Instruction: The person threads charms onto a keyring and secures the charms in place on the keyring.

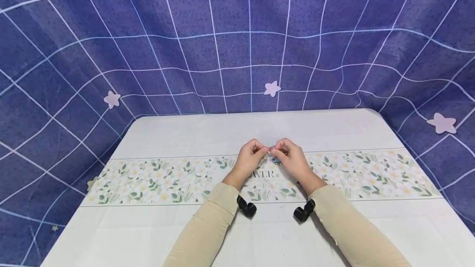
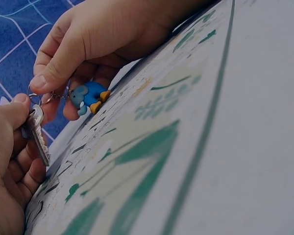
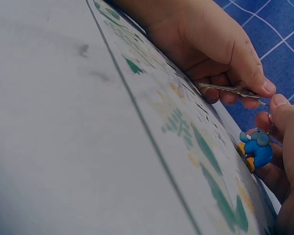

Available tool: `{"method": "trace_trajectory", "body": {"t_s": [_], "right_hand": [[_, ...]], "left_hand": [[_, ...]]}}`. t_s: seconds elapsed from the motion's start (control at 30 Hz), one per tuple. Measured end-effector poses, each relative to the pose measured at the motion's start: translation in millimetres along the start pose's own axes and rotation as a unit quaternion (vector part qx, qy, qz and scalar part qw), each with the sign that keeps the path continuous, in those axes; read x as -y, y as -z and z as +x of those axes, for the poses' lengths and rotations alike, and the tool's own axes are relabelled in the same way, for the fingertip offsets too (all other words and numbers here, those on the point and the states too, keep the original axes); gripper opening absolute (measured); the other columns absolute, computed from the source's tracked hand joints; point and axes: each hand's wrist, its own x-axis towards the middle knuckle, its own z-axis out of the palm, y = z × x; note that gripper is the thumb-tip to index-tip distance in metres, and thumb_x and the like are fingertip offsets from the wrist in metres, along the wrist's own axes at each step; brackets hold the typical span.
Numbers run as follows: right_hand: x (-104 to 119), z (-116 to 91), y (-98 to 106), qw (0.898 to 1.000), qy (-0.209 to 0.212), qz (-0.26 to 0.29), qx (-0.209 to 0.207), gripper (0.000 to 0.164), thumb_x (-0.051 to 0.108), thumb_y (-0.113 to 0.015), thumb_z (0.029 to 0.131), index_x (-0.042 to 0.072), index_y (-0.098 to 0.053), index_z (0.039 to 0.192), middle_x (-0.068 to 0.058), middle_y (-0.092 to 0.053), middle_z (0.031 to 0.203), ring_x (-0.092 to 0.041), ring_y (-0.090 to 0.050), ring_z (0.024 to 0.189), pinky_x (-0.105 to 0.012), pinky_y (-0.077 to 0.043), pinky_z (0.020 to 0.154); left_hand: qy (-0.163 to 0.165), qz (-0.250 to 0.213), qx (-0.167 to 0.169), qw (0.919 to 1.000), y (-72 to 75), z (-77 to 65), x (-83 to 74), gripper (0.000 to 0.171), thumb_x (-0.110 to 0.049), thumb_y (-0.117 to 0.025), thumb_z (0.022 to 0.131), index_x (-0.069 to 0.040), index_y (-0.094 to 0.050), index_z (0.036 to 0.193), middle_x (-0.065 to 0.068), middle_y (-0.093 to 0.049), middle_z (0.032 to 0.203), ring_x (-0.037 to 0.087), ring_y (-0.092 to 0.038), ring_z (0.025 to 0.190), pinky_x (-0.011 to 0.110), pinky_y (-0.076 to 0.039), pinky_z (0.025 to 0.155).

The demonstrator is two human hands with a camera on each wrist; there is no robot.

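My left hand (image 1: 249,162) pinches a silver key (image 2: 39,134) near its head, between thumb and fingers. Opposite it, my right hand (image 1: 295,162) pinches the small metal split ring (image 2: 34,97) that joins the key, thumb against fingers. A short chain (image 2: 54,97) runs from the ring to a blue elephant charm (image 3: 257,149) with a grey head and yellow feet. The charm dangles by the right fingers, close to the tablecloth. Both thumb tips almost meet at the ring. The key's blade points away from the right hand. In the head view the fingers mostly hide the ring.
A white tablecloth (image 1: 156,234) with a floral band (image 1: 159,180) and printed lettering covers the table beneath the hands. Behind it hangs a blue curtain (image 1: 230,52) with white grid lines and stars. A black wrist camera (image 1: 246,207) sits on the left cuff, another (image 1: 304,211) on the right.
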Motion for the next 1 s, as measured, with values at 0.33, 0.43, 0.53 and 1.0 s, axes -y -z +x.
{"method": "trace_trajectory", "body": {"t_s": [0.33,0.43,0.53,1.0], "right_hand": [[0.4,-1.8,0.1,1.000,0.003,0.015,0.004,0.016,0.015,-0.075,0.093,0.012,-0.060,0.090,-0.007,-0.074,0.112,-0.021,-0.072,0.085,-0.028,-0.054,0.068],[1.4,-1.6,0.0,1.000,0.003,0.024,0.008,0.017,0.014,-0.076,0.092,0.013,-0.060,0.089,-0.007,-0.073,0.117,-0.022,-0.073,0.092,-0.030,-0.057,0.074],[2.1,-1.2,-0.3,1.000,0.007,0.026,0.005,0.017,0.013,-0.078,0.090,0.012,-0.061,0.087,-0.006,-0.072,0.117,-0.022,-0.072,0.093,-0.031,-0.057,0.076],[0.4,0.0,-1.3,0.999,0.030,0.027,-0.014,0.020,0.005,-0.082,0.084,0.010,-0.064,0.076,-0.007,-0.074,0.108,-0.018,-0.071,0.082,-0.025,-0.056,0.067]], "left_hand": [[0.009,0.007,-0.008,0.9999,0.3,0.2,-1.3,0.012,-0.020,-0.068,0.098,-0.009,-0.067,0.094,-0.003,-0.062,0.075,0.010,-0.052,0.068,0.023,-0.042,0.063],[0.009,0.013,-0.005,0.9999,0.4,0.8,-1.0,0.012,-0.021,-0.067,0.099,-0.009,-0.067,0.096,-0.004,-0.063,0.076,0.010,-0.052,0.069,0.023,-0.043,0.064],[0.009,0.015,-0.002,0.9998,0.6,1.0,-0.4,0.013,-0.022,-0.067,0.099,-0.010,-0.067,0.097,-0.004,-0.064,0.077,0.010,-0.053,0.070,0.024,-0.044,0.066],[-0.007,0.031,0.002,0.9995,-0.1,3.0,0.8,0.011,-0.019,-0.067,0.099,-0.009,-0.066,0.095,-0.003,-0.061,0.075,0.010,-0.050,0.067,0.024,-0.041,0.063]]}}
